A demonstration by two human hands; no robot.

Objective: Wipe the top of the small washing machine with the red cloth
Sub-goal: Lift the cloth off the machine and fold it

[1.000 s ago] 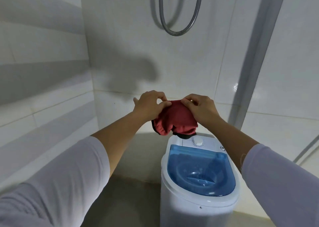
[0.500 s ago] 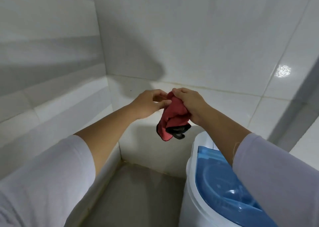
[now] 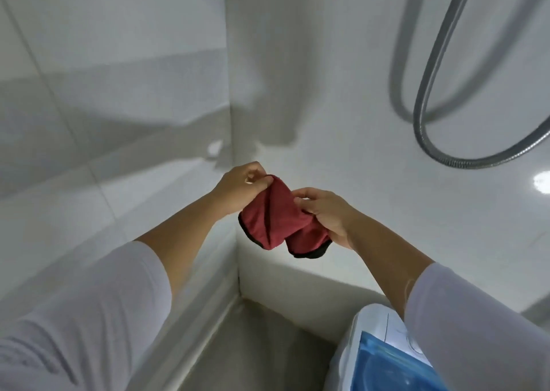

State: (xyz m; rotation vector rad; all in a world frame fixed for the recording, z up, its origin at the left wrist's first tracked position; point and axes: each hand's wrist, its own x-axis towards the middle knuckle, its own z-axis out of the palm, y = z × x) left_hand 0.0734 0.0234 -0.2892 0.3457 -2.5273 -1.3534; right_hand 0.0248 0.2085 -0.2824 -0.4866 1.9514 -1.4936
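The red cloth (image 3: 278,222), edged in black, hangs bunched in the air between both hands, in front of the tiled corner. My left hand (image 3: 238,188) pinches its upper left edge. My right hand (image 3: 326,212) grips its right side, fingers curled into the fabric. The small washing machine (image 3: 366,334), white with a translucent blue lid, shows only at the bottom right, partly hidden under my right sleeve. The cloth is well above and to the left of the machine, not touching it.
White tiled walls meet in a corner (image 3: 235,140) straight ahead. A metal shower hose (image 3: 446,152) loops on the right wall. Grey floor (image 3: 262,346) lies to the left of the machine.
The view has swung left and up, so the machine slid to the bottom right. Both hands kept hold of the cloth and pulled it wider between them.
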